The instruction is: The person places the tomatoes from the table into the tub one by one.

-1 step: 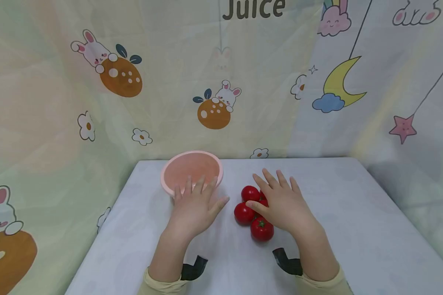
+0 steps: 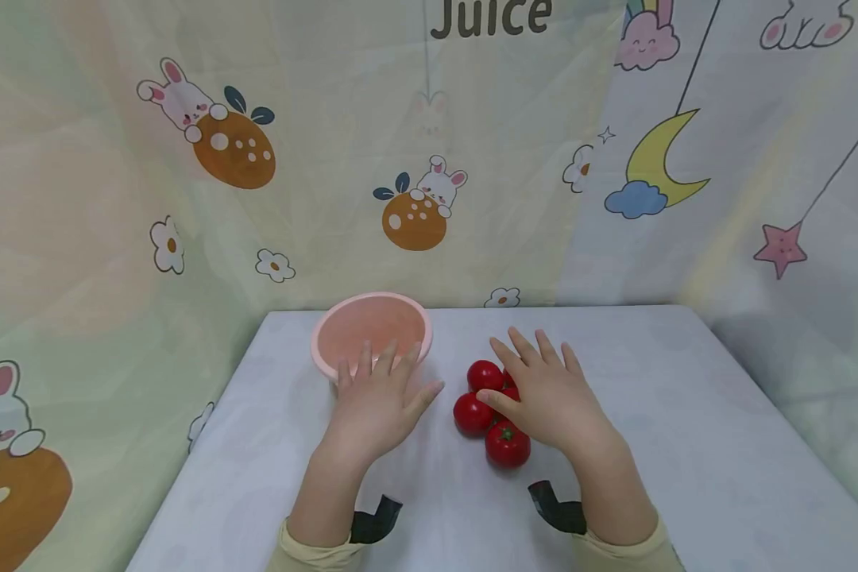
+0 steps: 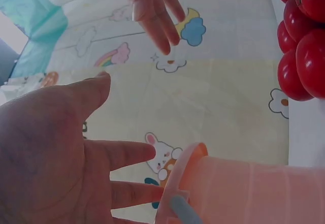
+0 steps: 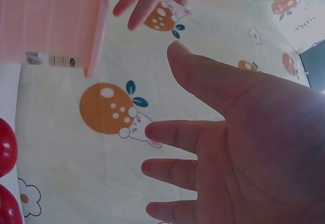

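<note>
My left hand [image 2: 375, 409] is held with its fingers spread, overlapping the near rim of a pink bucket [image 2: 372, 322] in the head view. Nothing is in its grasp. The left wrist view shows the bucket's ribbed wall [image 3: 254, 191] and a grey handle end [image 3: 184, 210] close by the fingers. My right hand [image 2: 550, 397], also spread and holding nothing, hovers over a cluster of several red tomatoes [image 2: 508, 445] and partly hides them from the head camera. The right wrist view has tomatoes [image 4: 6, 148] at its left edge, apart from the straight fingers [image 4: 172, 135].
A white-covered table [image 2: 686, 445] carries the bucket and tomatoes. Behind it hangs a printed cloth [image 2: 329, 143] with rabbits, oranges and a moon. A dark strap piece [image 2: 376, 520] sits at my left wrist, another [image 2: 558, 508] at my right.
</note>
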A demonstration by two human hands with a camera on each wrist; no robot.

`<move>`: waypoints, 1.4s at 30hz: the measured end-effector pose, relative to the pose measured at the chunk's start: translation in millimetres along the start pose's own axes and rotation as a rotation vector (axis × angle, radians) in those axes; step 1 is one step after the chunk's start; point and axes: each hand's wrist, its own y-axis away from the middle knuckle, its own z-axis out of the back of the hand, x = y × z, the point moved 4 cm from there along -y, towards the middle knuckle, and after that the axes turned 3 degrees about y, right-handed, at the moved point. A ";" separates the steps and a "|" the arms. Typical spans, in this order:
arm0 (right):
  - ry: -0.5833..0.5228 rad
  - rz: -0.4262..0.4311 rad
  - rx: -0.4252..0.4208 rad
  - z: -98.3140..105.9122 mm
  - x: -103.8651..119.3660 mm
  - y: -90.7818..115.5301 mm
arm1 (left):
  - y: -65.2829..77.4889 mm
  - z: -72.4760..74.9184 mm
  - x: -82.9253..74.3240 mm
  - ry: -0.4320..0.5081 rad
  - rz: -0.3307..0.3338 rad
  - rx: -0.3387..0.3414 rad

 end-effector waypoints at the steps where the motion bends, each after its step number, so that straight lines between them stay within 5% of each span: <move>1: -0.004 0.005 0.000 0.5 -0.4 -0.1 | -0.5 0.4 1.6 0.013 -0.001 -0.003; 7: -0.118 0.052 0.030 6.4 -11.1 1.6 | -9.1 13.0 27.5 0.162 0.020 -0.080; 12: -0.314 0.051 0.105 8.8 -38.6 4.9 | -22.4 22.9 73.9 0.340 0.091 -0.316; 16: -0.433 0.031 0.139 4.3 -73.6 5.9 | -29.3 11.9 110.5 0.608 0.189 -0.454; 20: -0.591 0.053 0.138 -19.9 -112.6 0.7 | -34.5 -10.2 130.7 0.879 0.281 -0.449; 24: -0.745 0.069 0.148 -54.7 -141.5 -4.6 | -37.8 -26.2 138.0 1.045 0.348 -0.416; 32: -0.870 0.078 0.168 -106.4 -175.2 5.1 | -45.6 -47.6 144.4 1.248 0.390 -0.379; 42: -0.919 0.033 0.213 -136.9 -185.6 5.6 | -44.9 -47.5 141.1 1.317 0.343 -0.430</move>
